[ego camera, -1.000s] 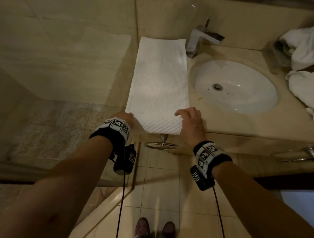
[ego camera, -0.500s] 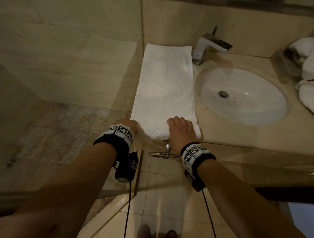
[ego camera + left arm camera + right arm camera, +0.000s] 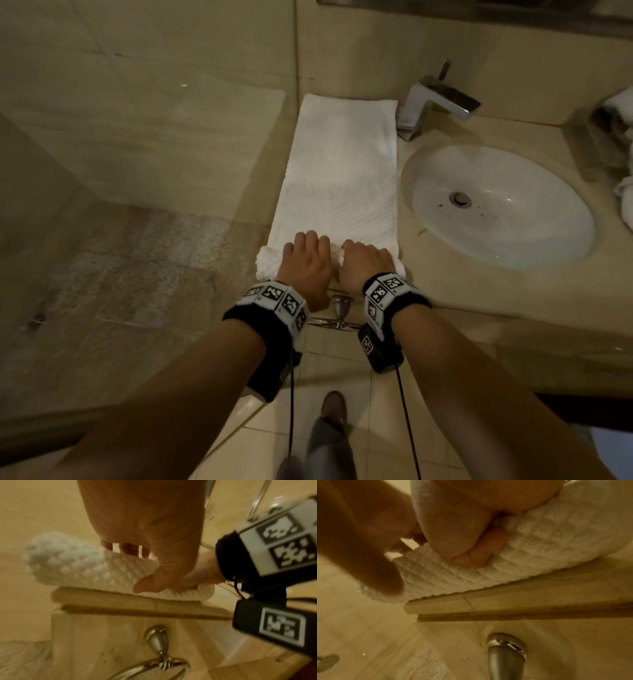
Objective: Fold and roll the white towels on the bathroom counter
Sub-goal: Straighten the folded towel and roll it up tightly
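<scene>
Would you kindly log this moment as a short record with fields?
towel: white towel folded into a long strip on the counter, left of the sink
roll: started at the near end, by the counter's front edge
left hand: curled over the roll
right hand: curled over the roll, beside the left
unrolled: most of the strip, reaching toward the faucet

Bathroom, hotel-like. Oval white sink was set into a beige stone bench, chrome faucet behind it, tiled walls and floor. Chrome towel ring hung under the bench edge; white towels were piled at right.
</scene>
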